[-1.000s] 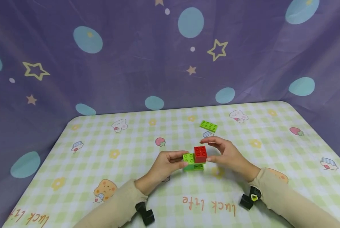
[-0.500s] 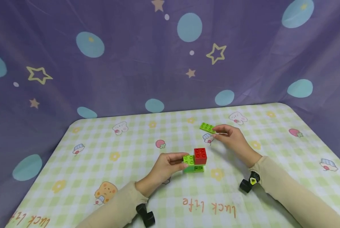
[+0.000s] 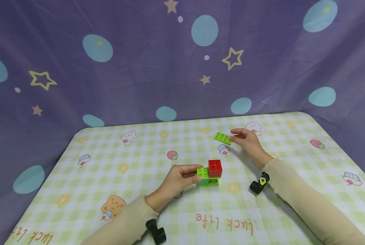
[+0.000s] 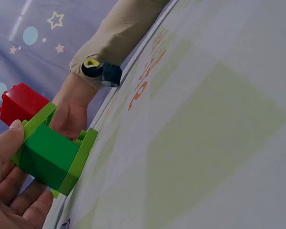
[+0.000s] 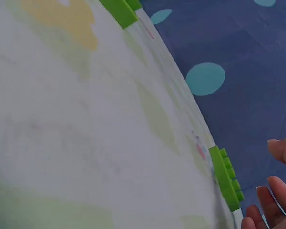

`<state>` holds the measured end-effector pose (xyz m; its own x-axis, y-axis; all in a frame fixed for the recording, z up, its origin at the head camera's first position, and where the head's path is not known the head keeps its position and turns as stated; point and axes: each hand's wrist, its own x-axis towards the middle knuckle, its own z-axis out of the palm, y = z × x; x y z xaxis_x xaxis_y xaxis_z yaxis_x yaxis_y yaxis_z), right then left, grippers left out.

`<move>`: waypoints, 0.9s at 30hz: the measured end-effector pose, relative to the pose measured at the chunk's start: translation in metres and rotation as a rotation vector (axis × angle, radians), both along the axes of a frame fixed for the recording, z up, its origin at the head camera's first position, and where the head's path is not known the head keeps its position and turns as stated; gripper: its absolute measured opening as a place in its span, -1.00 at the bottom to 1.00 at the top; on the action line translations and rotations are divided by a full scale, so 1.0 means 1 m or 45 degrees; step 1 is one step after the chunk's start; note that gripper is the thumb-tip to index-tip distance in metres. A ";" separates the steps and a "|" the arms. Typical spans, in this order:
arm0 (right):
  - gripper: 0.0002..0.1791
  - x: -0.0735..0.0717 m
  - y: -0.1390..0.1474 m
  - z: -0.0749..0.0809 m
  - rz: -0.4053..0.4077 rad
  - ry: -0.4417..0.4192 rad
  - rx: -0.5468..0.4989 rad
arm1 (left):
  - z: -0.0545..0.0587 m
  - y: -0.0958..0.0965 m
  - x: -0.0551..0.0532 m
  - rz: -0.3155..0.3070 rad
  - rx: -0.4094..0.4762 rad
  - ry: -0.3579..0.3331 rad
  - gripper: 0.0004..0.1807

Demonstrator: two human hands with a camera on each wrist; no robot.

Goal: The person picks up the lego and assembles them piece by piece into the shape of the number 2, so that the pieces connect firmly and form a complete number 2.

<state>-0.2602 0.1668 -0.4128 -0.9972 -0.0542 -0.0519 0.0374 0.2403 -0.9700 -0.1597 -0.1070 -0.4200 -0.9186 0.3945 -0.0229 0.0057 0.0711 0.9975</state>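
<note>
Green and flat, the far plate (image 3: 223, 138) seems best pinched across 2 edges by my parted right fingers (image 3: 239, 131), my left fingers (image 3: 188, 167) gripping the stack (image 3: 210, 174).

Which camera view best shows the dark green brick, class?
The left wrist view: it shows the dark green brick large and close, between two light green plates. The head view shows only a small part under the upper plate; the right wrist view, none discernible.
</note>
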 end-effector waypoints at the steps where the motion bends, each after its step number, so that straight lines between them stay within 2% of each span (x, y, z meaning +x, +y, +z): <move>1: -0.46 -0.001 0.000 -0.002 -0.004 -0.005 -0.005 | 0.000 0.000 0.000 -0.005 0.002 -0.001 -0.57; 8: -0.49 -0.008 -0.002 -0.009 -0.011 -0.027 0.050 | -0.003 -0.001 -0.001 -0.011 -0.001 0.004 -0.57; 13: -0.48 -0.012 -0.003 -0.012 0.021 0.004 0.111 | -0.001 -0.001 -0.001 -0.021 0.011 0.008 -0.57; 20: -0.46 -0.016 0.000 -0.015 0.098 0.092 0.290 | 0.000 0.000 -0.001 -0.032 0.023 0.016 -0.57; 27: -0.47 -0.017 0.001 -0.017 0.128 0.136 0.381 | 0.000 -0.001 -0.002 -0.031 0.028 0.009 -0.57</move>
<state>-0.2776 0.1677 -0.4301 -0.9883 -0.1509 0.0239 -0.0989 0.5126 -0.8529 -0.1612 -0.1076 -0.4195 -0.9088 0.4171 -0.0076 0.0140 0.0488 0.9987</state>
